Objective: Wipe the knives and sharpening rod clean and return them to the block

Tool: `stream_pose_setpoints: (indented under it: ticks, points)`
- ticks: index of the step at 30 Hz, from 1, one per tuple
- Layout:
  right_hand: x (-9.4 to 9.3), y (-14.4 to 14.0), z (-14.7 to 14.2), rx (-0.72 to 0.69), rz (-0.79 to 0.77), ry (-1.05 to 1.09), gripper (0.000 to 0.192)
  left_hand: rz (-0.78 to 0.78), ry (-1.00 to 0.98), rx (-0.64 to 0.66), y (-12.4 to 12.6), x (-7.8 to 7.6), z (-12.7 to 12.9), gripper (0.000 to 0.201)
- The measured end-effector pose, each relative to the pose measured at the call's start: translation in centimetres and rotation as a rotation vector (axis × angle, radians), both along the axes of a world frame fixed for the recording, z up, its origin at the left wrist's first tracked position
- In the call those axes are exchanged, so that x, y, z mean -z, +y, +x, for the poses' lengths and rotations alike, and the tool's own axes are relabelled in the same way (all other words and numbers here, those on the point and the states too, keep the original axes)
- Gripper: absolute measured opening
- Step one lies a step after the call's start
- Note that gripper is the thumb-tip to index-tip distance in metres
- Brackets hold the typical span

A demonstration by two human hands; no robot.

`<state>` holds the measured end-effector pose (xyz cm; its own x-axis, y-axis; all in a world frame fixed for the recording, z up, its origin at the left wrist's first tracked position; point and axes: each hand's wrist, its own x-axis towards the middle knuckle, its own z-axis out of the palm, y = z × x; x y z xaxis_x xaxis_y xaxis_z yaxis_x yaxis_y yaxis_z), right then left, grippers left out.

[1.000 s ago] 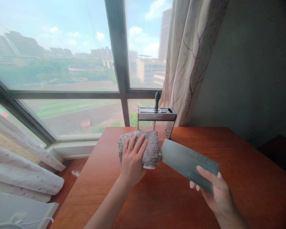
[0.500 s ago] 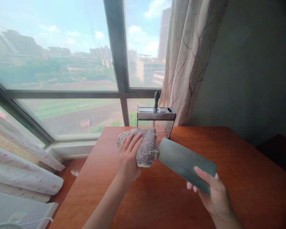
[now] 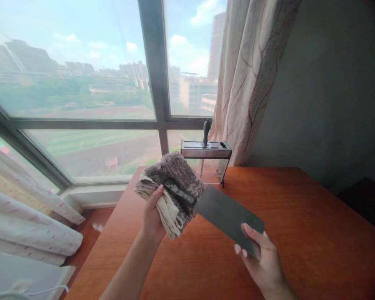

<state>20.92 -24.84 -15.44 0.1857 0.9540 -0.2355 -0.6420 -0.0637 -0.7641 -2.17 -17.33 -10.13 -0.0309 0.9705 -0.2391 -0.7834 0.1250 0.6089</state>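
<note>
Two bare hands share one cleaver (image 3: pixel 228 214) above the bench (image 3: pixel 300 233), and the way they hold it is where the danger lies. The right hand (image 3: pixel 262 260) has its grip closed on the far end of the broad blade itself, thumb flat on the upper face and fingers curled beneath, with no cloth between skin and steel. I cannot tell which long edge is the sharp one, so the fingers under the blade may well lie close to it. The left hand (image 3: pixel 151 216) has its grip closed around a folded grey towel (image 3: pixel 175 187) that wraps the dark handle (image 3: pixel 180 193), part of which shows through a gap in the folds.

If the left hand pulls or twists the towel along the handle, the blade could slide through the right hand and cut the fingers beneath. The towel is loose and bunched, so the handle could also slip out of it; then the whole weight hangs from a pinch on smooth metal, and the cleaver could tip and drop onto the bench or toward the forearms. The knife holder (image 3: pixel 205 156) stands just behind the towel, near the window (image 3: pixel 81 83), with one black-handled tool (image 3: pixel 206 130) upright in it; a jerk backward could knock it over.
</note>
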Motion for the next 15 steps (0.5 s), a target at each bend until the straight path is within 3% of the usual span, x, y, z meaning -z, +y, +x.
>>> stream_pose_setpoints:
  ticks: [5, 10, 15]
  points:
    - [0.7, -0.3, -2.1, 0.030, 0.115, -0.124, 0.020, -0.018, -0.085, 0.095, -0.6, 0.4, 1.8, 0.035]
    - [1.4, -0.4, -2.5, 0.025, 0.131, -0.455, 0.029, -0.143, -0.131, 0.224, -1.4, 1.3, 3.8, 0.029]
    - [1.0, -0.7, -1.6, -0.067, 0.270, -0.777, 0.025, -0.186, -0.084, 0.178, -1.4, 1.0, 3.7, 0.024]
